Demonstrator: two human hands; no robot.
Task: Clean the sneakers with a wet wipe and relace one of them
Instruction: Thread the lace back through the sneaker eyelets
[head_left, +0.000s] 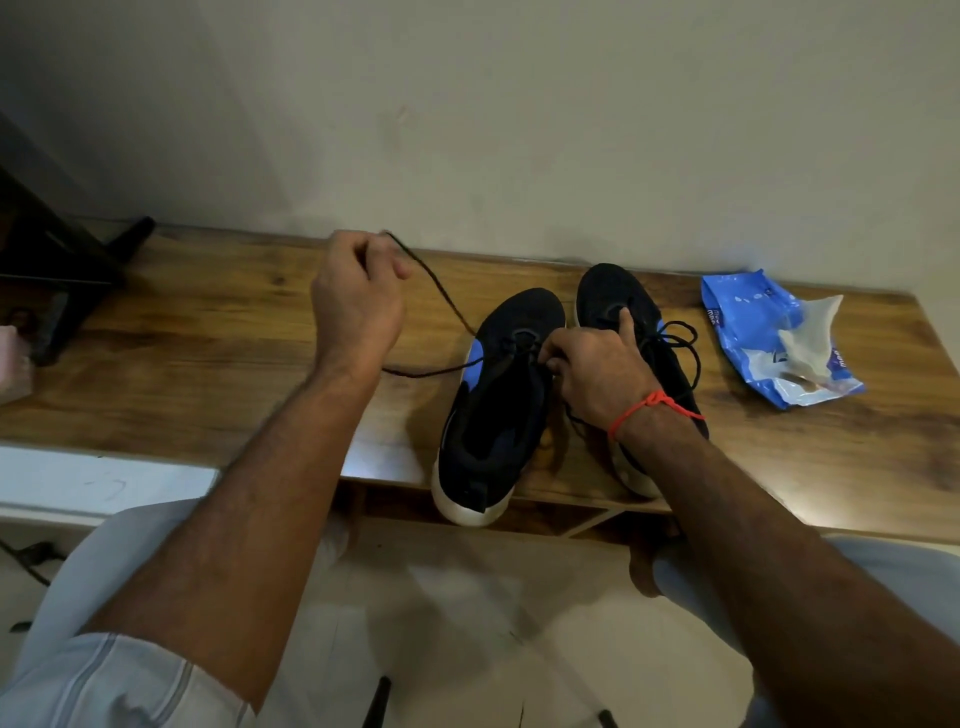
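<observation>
Two black sneakers with blue patches and white soles stand side by side on a wooden shelf (208, 374), toes toward the wall. My left hand (358, 296) is raised left of the left sneaker (498, 410) and pinches a black lace (441, 296) that runs taut down to that shoe's eyelets. My right hand (592, 374) rests between the shoes at the left sneaker's lacing, fingers curled on the lace there, index finger pointing up over the right sneaker (613, 296). The right sneaker's laces lie loose beside it.
A blue wet wipe pack (769, 338) lies open at the right with a used wipe (805, 343) on it. A dark stand (67, 270) sits at the shelf's left end. The wall runs close behind. My knees are below the shelf's front edge.
</observation>
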